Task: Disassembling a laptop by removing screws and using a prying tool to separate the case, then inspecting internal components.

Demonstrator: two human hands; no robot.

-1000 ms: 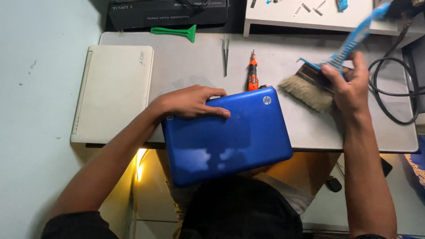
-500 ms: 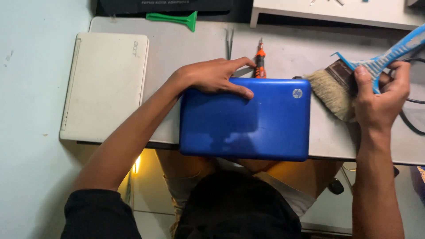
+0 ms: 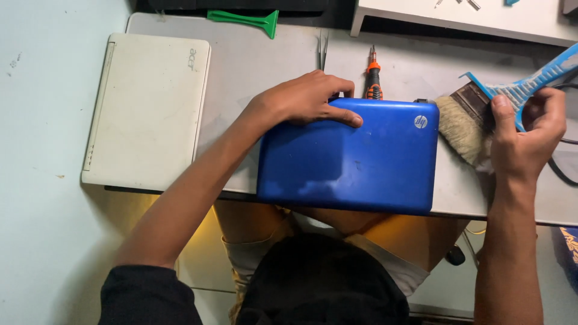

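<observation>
Grey and worn, the table (image 3: pixel 253 66) carried everything against a pale floor. Nearest the person, a closed blue laptop (image 3: pixel 349 159) lay with its front edge at the table's rim. The left hand (image 3: pixel 304 99) rested flat on the lid's far left corner, fingers spread. Beside the laptop's right edge, the right hand (image 3: pixel 527 141) was closed around the blue handle of a wide paintbrush (image 3: pixel 475 120), bristles near the lid. A closed white laptop (image 3: pixel 147 111) lay left. Farther off were an orange screwdriver (image 3: pixel 373 78), tweezers (image 3: pixel 323 51) and a green pry tool (image 3: pixel 244 20).
</observation>
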